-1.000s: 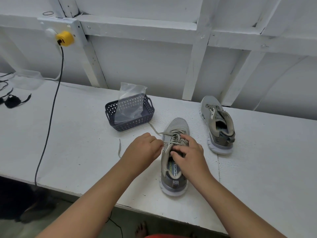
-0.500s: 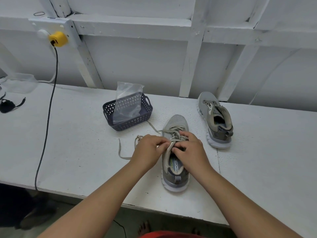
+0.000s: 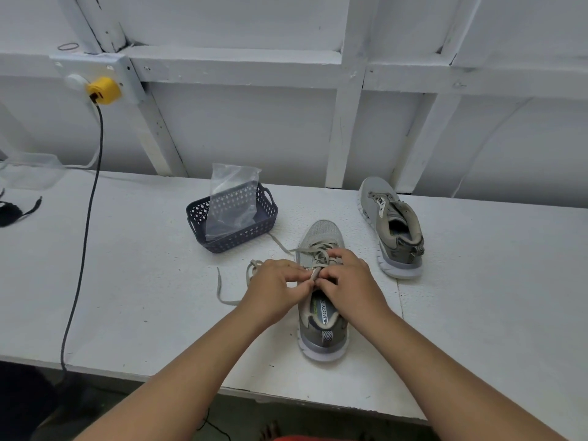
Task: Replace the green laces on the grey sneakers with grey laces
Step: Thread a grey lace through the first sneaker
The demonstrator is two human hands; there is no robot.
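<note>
A grey sneaker (image 3: 321,319) stands toe-away on the white table (image 3: 143,281), close to the front edge. A grey lace (image 3: 227,297) runs through its eyelets, and its loose end trails left across the table. My left hand (image 3: 275,286) and my right hand (image 3: 350,281) meet over the shoe's tongue, each pinching the lace at the upper eyelets. A second grey sneaker (image 3: 393,227) lies further back on the right, without a visible lace in its eyelets. No green lace can be seen.
A dark plastic basket (image 3: 234,241) holding a clear plastic bag (image 3: 232,194) sits behind the near shoe on the left. A black cable (image 3: 84,237) hangs from a yellow plug (image 3: 103,90) across the table's left part. The wall frame stands just behind.
My left hand has moved in from the shoe's left side to the tongue, and the lace end now loops on the table. The view has shifted slightly.
</note>
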